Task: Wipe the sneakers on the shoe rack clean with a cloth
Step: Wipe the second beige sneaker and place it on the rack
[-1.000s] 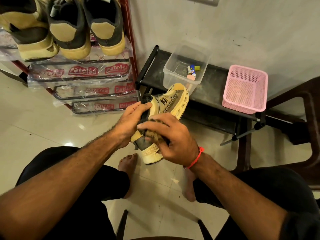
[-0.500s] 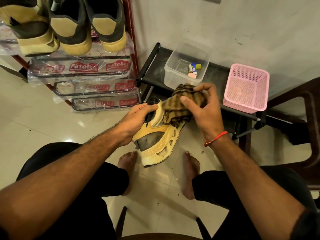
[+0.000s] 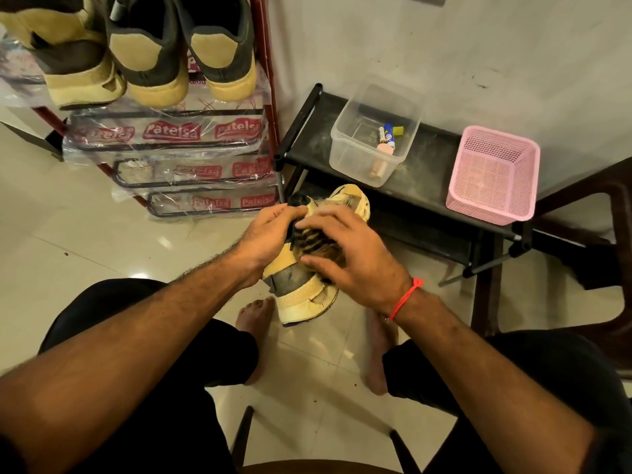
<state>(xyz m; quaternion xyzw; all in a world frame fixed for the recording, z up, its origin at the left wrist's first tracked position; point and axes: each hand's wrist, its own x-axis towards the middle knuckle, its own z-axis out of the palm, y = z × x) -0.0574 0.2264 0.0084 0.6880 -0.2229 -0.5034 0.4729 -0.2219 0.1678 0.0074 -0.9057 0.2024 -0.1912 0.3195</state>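
Observation:
I sit and hold a yellow sneaker [image 3: 298,295] above the floor, between my knees. My left hand [image 3: 270,234] grips its upper side near the dark collar. My right hand [image 3: 352,254] presses a brown striped cloth [image 3: 313,239] onto the middle of the shoe; most of the cloth is hidden under the palm. The sneaker's toe points toward me and its heel [image 3: 355,200] points to the low black shelf. Three more tan and dark sneakers [image 3: 150,53] stand on the red shoe rack [image 3: 268,97] at the upper left.
A low black shelf [image 3: 427,176] against the wall carries a clear plastic box [image 3: 355,159] with small items and a pink mesh basket [image 3: 492,176]. A dark chair [image 3: 581,206] stands at the right. The rack's lower tiers are wrapped in printed plastic [image 3: 171,135]. My bare feet rest on the tiled floor.
My right hand has drawn the cloth back from the heel end to the middle of the sneaker, toward me. The left hand keeps its hold on the shoe.

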